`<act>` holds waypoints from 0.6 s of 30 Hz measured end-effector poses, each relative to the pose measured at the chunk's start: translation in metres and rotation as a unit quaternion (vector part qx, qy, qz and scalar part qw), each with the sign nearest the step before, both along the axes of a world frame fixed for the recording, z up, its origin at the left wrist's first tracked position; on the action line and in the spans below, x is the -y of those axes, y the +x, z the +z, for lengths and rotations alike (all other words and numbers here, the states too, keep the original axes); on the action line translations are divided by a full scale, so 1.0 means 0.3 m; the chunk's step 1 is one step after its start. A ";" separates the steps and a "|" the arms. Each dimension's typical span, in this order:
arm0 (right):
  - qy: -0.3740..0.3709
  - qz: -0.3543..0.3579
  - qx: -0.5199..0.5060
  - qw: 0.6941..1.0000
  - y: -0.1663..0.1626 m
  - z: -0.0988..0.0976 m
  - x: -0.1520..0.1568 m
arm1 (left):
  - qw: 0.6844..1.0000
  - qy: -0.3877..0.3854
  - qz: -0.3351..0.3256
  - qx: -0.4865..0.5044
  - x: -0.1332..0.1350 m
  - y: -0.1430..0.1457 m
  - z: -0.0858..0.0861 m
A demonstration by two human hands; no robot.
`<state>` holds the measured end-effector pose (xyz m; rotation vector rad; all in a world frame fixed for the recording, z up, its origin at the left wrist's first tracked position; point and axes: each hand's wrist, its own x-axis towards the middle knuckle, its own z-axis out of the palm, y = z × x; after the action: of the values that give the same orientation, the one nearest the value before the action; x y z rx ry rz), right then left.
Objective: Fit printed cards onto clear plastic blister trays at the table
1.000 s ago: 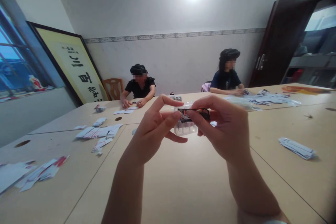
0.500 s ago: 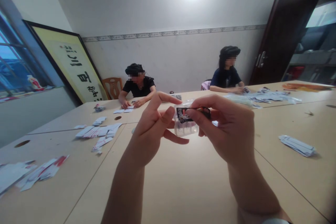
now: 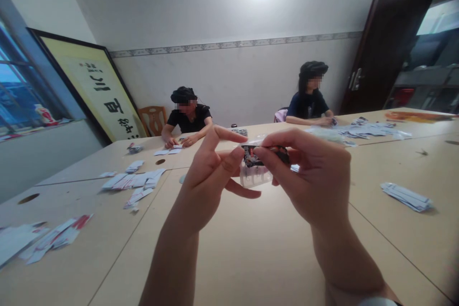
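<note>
In front of me, above the table, my right hand (image 3: 311,177) pinches a small dark printed packet (image 3: 251,156) between thumb and fingers. Behind and below the packet is a small clear plastic bag (image 3: 256,178) with faint printing. My left hand (image 3: 206,174) is closed on the bag from the left, its thumb tip against the packet's left end and its index finger along the top. Its lower fingers stretch out behind and under the bag. Whether the packet is partly inside the bag, I cannot tell.
Loose white slips (image 3: 134,180) lie on the wooden table (image 3: 244,248) at the left. A bundle of folded slips (image 3: 406,196) is on the right. Across the table sit a person (image 3: 190,114) handling slips and another person (image 3: 310,100) beside a pile of packets (image 3: 366,130).
My left thumb has moved right onto the dark packet's left end. Both hands otherwise stay nearly in place, with the view shifted slightly.
</note>
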<state>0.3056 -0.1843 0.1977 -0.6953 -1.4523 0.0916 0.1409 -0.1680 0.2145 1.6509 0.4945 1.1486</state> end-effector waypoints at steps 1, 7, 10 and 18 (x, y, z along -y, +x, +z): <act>0.000 0.000 -0.001 1.000 0.000 -0.001 0.000 | 1.000 0.000 0.004 0.000 0.003 0.000 0.000; 0.000 0.002 -0.002 1.000 0.002 0.002 0.001 | 1.000 -0.003 0.022 -0.004 0.014 -0.001 0.005; -0.003 0.005 -0.002 1.000 0.002 0.002 0.002 | 1.000 -0.003 0.024 -0.004 0.012 0.001 0.005; -0.002 0.005 -0.003 1.000 -0.001 0.000 0.003 | 0.999 -0.001 0.032 0.001 0.008 0.002 0.005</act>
<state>0.3054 -0.1850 0.1977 -0.6903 -1.4513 0.1041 0.1417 -0.1704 0.2162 1.6435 0.5512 1.1965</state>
